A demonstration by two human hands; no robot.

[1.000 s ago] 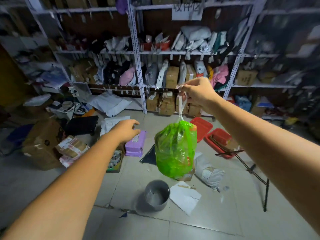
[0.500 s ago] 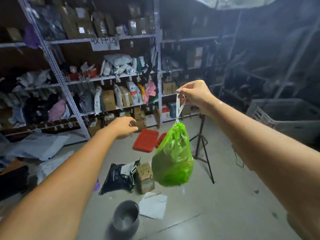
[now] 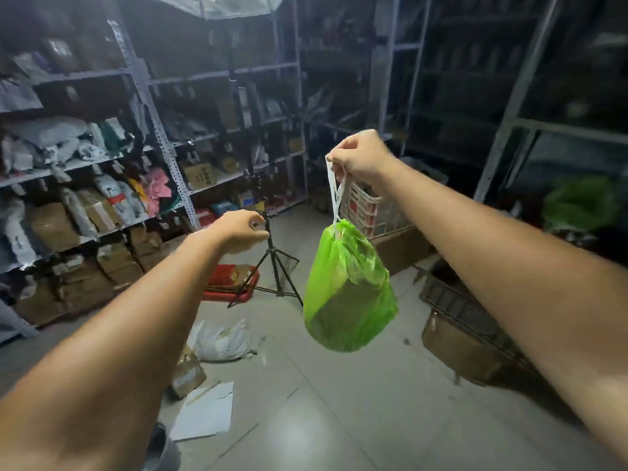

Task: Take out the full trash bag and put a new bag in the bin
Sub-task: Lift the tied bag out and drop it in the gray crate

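Note:
A full green trash bag [image 3: 350,294] hangs in the air at centre, tied by a white drawstring [image 3: 334,192]. My right hand [image 3: 365,158] is closed on the top of that drawstring and holds the bag well above the floor. My left hand [image 3: 239,231] reaches forward to the left of the bag, fingers loosely curled, holding nothing. Only a sliver of the grey bin [image 3: 163,450] shows at the bottom edge, mostly hidden behind my left forearm.
A black tripod [image 3: 275,266] stands on the floor behind the bag, beside a red tray [image 3: 231,283]. White paper [image 3: 204,413], a cardboard box [image 3: 187,372] and a white sack [image 3: 221,341] lie on the floor at left. Metal shelving [image 3: 159,137] lines the walls. Crates [image 3: 465,321] stand at right.
The view has swung to the right; the bin has slid from lower centre to the bottom-left edge. The bag stays hanging from my right hand, and my left hand stays out in front.

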